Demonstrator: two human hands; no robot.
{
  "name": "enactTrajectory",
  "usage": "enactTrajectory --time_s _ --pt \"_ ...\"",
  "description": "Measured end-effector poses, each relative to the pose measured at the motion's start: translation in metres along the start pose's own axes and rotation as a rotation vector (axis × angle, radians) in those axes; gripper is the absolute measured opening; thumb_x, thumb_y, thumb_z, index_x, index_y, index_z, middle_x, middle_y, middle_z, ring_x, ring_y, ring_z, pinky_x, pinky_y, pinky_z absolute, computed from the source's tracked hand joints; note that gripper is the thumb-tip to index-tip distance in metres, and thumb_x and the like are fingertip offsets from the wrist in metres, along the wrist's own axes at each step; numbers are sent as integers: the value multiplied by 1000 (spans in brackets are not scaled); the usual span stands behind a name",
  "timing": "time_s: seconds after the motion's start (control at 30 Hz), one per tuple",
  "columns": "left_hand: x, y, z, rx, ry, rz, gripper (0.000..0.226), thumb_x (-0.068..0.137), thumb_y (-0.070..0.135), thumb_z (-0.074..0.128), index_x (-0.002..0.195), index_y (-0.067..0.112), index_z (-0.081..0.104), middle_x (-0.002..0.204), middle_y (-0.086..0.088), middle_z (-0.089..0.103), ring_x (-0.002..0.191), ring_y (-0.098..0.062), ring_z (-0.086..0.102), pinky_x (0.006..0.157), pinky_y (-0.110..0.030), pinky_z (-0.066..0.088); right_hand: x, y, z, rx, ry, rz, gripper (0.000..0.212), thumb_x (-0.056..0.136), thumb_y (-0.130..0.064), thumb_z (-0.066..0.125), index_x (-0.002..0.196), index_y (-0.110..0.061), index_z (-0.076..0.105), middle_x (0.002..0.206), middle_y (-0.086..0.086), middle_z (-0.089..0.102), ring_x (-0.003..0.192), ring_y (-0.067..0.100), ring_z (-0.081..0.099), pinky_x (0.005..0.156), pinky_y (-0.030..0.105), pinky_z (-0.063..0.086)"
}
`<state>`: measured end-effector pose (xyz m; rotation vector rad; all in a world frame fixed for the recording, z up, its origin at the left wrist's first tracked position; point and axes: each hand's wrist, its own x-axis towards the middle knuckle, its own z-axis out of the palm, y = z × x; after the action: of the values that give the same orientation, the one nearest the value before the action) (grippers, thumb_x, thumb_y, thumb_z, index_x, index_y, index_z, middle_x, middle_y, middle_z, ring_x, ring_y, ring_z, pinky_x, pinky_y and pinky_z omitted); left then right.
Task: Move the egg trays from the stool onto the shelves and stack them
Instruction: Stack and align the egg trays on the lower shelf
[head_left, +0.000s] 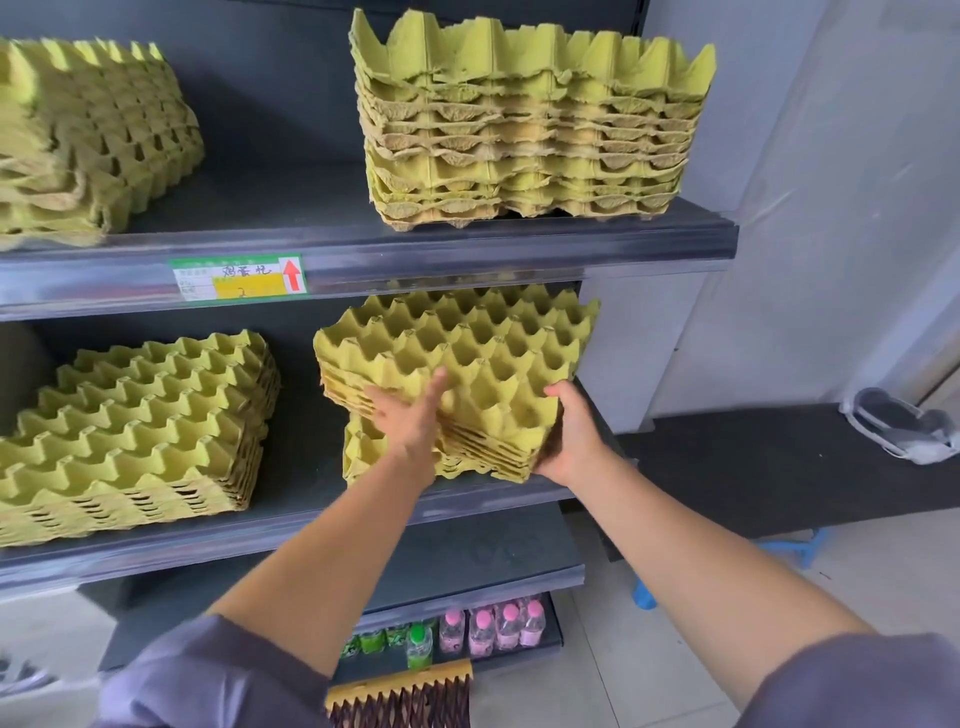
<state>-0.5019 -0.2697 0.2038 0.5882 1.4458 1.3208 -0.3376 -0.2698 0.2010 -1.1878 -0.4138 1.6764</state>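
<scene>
Bottles (493, 629): pink caps, print unreadable to us.
Left hand (410, 415): our fingers flat on the tray stack (467, 364).
Right hand (571, 436): grips its right corner.
Tray stack: tilted over trays (363, 452) on middle shelf (306, 457).
Shelf tag (239, 278): handwritten 鸡蛋托, red up-arrow.

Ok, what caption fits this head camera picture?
Right hand grips egg trays, left hand pressing on top, above a stack on the shelf.

Egg trays (457, 364): rough matt paper pulp; shelves (467, 249): smooth glossy edge.
</scene>
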Motion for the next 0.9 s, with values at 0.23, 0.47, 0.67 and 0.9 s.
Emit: enactTrajectory --time_s 0.23,0.47,0.67,0.9 --pt "-8 -15 8 2 30 43 109 70 28 80 143 47 1 150 -6 16 129 -37 34 100 -60 37 -11 35 28 65 95 -76 69 58 -34 69 123 -19 51 117 16 61 99 36 64 70 55 55" --pt "3 2 -10 -14 -37 97 87 76 15 66 142 42 17 140 -4 39 121 -33 47 98 -56 43 -24 34 39 -111 142 20 77 54 -47 73 122 -23 46 121 10 56 105 33 57 83 60 44" --pt "24 35 -37 105 -107 88 78 87 11 62 148 33 19 136 -2 48 111 -27 56 93 -45 49 -29 40 48 -268 64 186 56 77 -55 67 119 -24 48 124 8 50 109 27 56 95 57 43" --pt "22 11 -53 336 -168 36 77 87 25 65 149 26 20 114 -8 58 97 -22 54 88 -37 39 -20 52 52 -461 50 251 66 84 -57 60 135 -20 42 130 7 48 106 27 58 90 47 51"
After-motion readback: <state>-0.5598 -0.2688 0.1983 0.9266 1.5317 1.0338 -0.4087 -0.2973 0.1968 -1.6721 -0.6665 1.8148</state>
